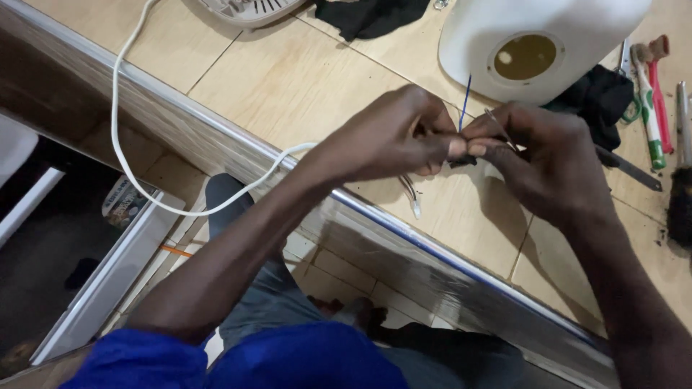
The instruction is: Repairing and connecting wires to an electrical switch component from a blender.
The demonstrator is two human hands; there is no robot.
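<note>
1. Up top, both hands meet over the tan tiled counter [303, 79], fingertips pressed together at one spot.
2. Left hand [393, 137] comes in from lower left, forearm stretched diagonally, knuckles up, fingers curled tight; thumb and forefinger pinch a small dark part [463, 161] where thin wires meet.
3. Right hand [544, 162] comes in from the right edge, wrist bent, fingers closed narrow on the same bundle; a thin metal-looking strand [497, 124] sticks out between its fingers, can't tell what it is.
4. Blue wire [466, 101] rises straight up from the pinch point, towards the white appliance housing [548, 36] just behind the hands.
5. White cable [144, 173] runs from the left hand's palm, loops down off the counter edge, then climbs back up to the top of frame.
6. Short pale wire ends [412, 198] hang below the left hand.
7. Housing has a round opening [525, 56] facing the camera, brownish inside.
8. Right of it: black cloth [595, 97], red and green handled tools [652, 101], a dark brush [680, 205] at the edge.
9. Another black cloth [367, 16] and a white fan grille [249, 9] at the top.
10. Counter has a shiny metal edge strip [432, 248]; below it, tiled floor, person's knees in grey trousers [274, 302], blue sleeve [238, 360] at the bottom.
</note>
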